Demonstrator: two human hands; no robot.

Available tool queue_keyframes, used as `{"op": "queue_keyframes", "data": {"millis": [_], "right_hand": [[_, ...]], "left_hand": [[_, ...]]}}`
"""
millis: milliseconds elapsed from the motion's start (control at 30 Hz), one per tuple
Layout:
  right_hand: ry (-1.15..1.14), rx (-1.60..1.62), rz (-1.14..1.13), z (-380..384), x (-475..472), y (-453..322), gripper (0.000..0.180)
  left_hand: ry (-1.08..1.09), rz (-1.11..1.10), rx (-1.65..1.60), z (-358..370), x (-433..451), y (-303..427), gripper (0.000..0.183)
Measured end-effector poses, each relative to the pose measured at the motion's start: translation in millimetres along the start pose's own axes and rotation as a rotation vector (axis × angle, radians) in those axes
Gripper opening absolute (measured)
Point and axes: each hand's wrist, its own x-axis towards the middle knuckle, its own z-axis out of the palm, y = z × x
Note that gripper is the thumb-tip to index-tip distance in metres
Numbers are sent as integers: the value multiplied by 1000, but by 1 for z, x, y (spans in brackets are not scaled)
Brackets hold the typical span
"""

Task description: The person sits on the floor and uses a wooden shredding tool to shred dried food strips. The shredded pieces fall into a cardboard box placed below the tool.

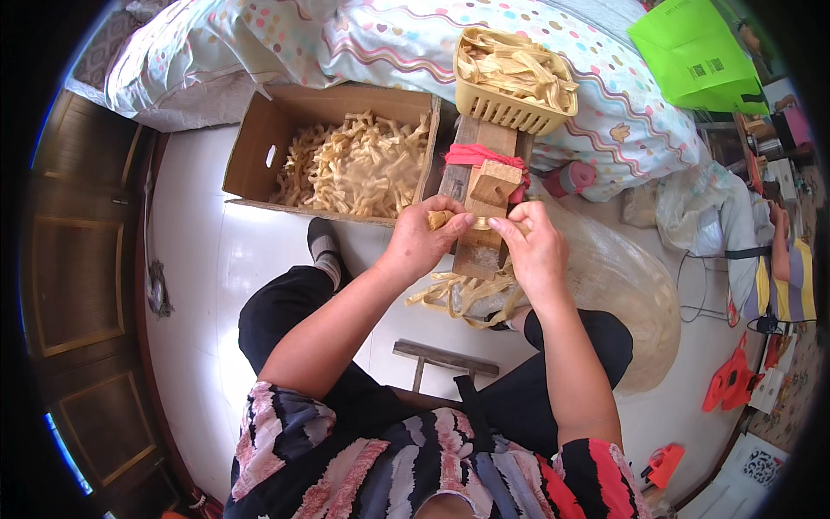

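Observation:
Both hands meet over a narrow wooden bench. My left hand (pixel 425 237) pinches one end of a tan strip of dried plant-like material (pixel 481 224), its bundled end showing between thumb and fingers. The other end is gripped by my right hand (pixel 533 243). Just beyond them a wooden block (pixel 496 181) stands on the bench plank (pixel 476 256), with red cloth (pixel 476 154) tied around the plank behind it. A yellow plastic basket (pixel 512 117) of flat tan strips rests at the bench's far end. Loose strips (pixel 454 295) hang or lie below the near end.
Left of the bench, a cardboard box (pixel 253 156) holds many small knotted tan pieces (pixel 369 165). Behind stands a bed with a patterned cover (pixel 389 39), with a green bag (pixel 697 55) on it. Plastic sheeting (pixel 622 311) lies right. Another person's arm (pixel 780 250) shows at far right.

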Motion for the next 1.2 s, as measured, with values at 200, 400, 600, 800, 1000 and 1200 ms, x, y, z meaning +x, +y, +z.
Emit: {"op": "queue_keyframes", "data": {"millis": [200, 400, 600, 800, 1000, 1200], "right_hand": [[54, -18, -75, -3, -17, -8, 15], [-9, 114, -767, -1, -43, -29, 24], [-55, 507, -578, -35, -32, -21, 7], [-368, 504, -330, -26, -38, -18, 16], [-1011, 1332, 587, -18, -44, -15, 18], [-633, 1458, 529, -5, -54, -26, 7]], "left_hand": [[186, 378, 415, -14, -4, -7, 17], [-173, -28, 0, 5, -55, 17, 22], [-1097, -259, -275, -1, -78, 25, 38], [-829, 335, 305, -7, -73, 47, 25], [-353, 878, 899, -24, -56, 42, 24], [45, 1003, 799, -13, -64, 38, 24]]}}
